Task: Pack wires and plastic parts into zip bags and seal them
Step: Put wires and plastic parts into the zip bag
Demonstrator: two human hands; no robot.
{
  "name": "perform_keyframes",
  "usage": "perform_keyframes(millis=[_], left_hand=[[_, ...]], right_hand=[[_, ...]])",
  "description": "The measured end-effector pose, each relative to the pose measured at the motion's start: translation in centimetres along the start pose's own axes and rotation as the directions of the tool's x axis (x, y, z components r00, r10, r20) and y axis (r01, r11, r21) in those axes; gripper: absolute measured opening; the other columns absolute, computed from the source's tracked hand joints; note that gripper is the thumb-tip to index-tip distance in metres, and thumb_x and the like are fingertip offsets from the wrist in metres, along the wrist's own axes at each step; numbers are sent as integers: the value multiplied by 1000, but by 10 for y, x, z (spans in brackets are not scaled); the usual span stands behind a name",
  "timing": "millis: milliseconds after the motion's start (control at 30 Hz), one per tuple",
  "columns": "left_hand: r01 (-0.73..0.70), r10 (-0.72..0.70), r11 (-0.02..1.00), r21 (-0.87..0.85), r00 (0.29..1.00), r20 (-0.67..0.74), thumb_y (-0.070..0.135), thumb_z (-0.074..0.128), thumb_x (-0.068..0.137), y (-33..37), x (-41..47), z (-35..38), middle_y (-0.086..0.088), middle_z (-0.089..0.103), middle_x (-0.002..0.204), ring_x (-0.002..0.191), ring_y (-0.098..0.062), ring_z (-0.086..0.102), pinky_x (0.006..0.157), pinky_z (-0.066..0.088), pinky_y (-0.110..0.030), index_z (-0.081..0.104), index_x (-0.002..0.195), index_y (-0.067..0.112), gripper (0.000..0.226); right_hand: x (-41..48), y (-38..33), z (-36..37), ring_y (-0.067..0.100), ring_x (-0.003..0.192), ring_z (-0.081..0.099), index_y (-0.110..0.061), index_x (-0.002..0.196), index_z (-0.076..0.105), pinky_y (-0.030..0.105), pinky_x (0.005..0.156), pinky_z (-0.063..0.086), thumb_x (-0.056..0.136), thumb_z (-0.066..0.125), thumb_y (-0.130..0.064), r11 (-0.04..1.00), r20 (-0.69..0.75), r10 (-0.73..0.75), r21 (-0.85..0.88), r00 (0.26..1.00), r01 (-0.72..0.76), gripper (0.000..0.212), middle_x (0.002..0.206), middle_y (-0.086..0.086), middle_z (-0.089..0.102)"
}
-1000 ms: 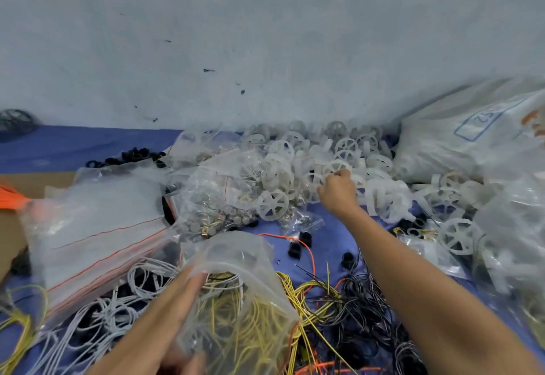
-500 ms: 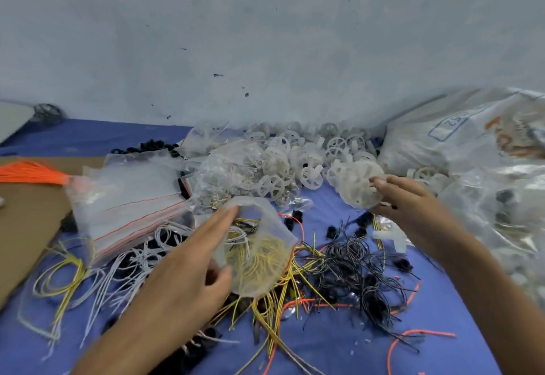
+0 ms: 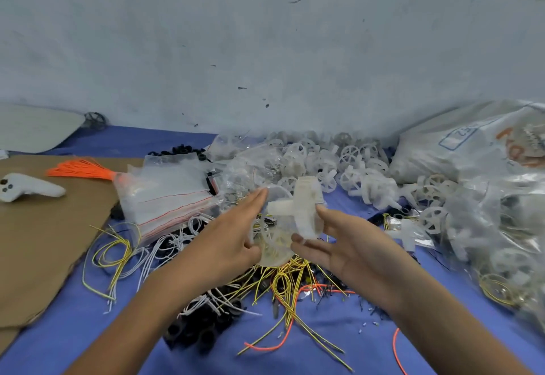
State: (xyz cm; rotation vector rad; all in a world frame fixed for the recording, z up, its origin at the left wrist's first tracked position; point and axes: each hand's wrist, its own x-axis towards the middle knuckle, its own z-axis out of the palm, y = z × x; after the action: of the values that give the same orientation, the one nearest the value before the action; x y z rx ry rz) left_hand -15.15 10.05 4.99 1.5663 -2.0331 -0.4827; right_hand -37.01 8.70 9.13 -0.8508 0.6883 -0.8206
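My right hand [image 3: 345, 245] pinches a white plastic wheel part [image 3: 305, 208] between thumb and fingers, just above the table's middle. My left hand [image 3: 233, 233] holds a clear zip bag [image 3: 272, 246] with yellow wires inside; its fingers lie nearly straight along the bag's mouth, thumb on the near side. The wheel hangs right at the bag's opening, between both hands. Loose yellow, black and orange wires [image 3: 292, 283] lie tangled underneath on the blue cloth [image 3: 339, 345].
A pile of white plastic wheels [image 3: 348, 162] sits at the back by the wall. Empty zip bags [image 3: 168, 197] are stacked left of centre beside cardboard [image 3: 44, 233], an orange wire bundle [image 3: 79, 169] and a white controller [image 3: 26, 190]. Filled bags [image 3: 486, 197] crowd the right. Black rings [image 3: 200, 327] lie near.
My right hand has brought the white wheel from the pile toward me to the bag's mouth. My left hand has lifted the bag to meet it. The view has tilted up.
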Motion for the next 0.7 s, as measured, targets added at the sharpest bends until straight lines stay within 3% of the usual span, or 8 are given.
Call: perform_keyframes(millis=[133,267,333,400,467,567,600,700], left_hand=[[8,-8,1000,8,1000,-23,20,63,85,-2,-2,-2,-10,48,142,105,13,47,67,36,0,4,155,40,94],[15,-15,999,-36,1000,-15,18,61,85,1,-2,-5,-14,48,142,73,16,55,67,37,-1,4,155,39,93],[8,-9,998,-55,1000,-13,18,61,85,2,-2,-6,-16,48,141,68,12,56,67,37,-2,4,155,40,93],[-1,0,999,-49,1000,-23,19,60,85,2,-2,-5,-16,48,140,64,6,56,65,37,-2,4,155,40,92],[-3,1,999,-43,999,-43,19,59,86,3,-1,-5,-17,49,139,61,3,55,61,37,-3,5,155,39,90],[-6,5,1000,-28,1000,-26,21,61,85,4,0,-3,-16,50,139,79,1,60,67,39,-6,5,155,39,92],[-5,5,1000,-27,1000,-14,22,62,85,5,0,-3,-14,50,140,84,0,61,69,39,-7,5,155,39,92],[-9,9,999,-40,1000,2,21,62,84,7,1,-5,-12,50,140,70,0,59,62,38,-6,5,155,38,93]], right_hand=[[12,2,8,34,104,69,3,112,70,39,80,60,94,59,-14,993,-106,-8,116,994,21,26,119,21,68],[14,3,9,31,106,69,5,109,71,38,86,59,98,55,-16,988,-93,-41,142,995,54,29,114,20,70],[12,3,6,26,99,72,2,113,70,34,79,59,96,57,-20,990,-117,-83,106,990,96,31,106,13,74],[8,3,1,15,78,71,-7,114,70,31,69,57,95,59,-28,995,-160,-99,1,982,100,31,92,2,75],[3,4,-1,13,54,50,-18,103,75,32,55,45,93,61,-37,991,-214,-74,-121,974,49,26,77,1,58],[-3,6,-3,14,46,30,-23,88,72,26,42,32,90,63,-47,986,-260,-34,-164,965,-9,25,63,0,35],[-5,7,-4,14,45,31,-21,92,69,25,40,32,90,63,-48,983,-254,-32,-185,967,-16,28,60,0,35],[-9,9,-4,15,47,45,-17,103,67,25,40,41,87,66,-42,974,-167,-31,-225,985,-8,30,73,5,58]])
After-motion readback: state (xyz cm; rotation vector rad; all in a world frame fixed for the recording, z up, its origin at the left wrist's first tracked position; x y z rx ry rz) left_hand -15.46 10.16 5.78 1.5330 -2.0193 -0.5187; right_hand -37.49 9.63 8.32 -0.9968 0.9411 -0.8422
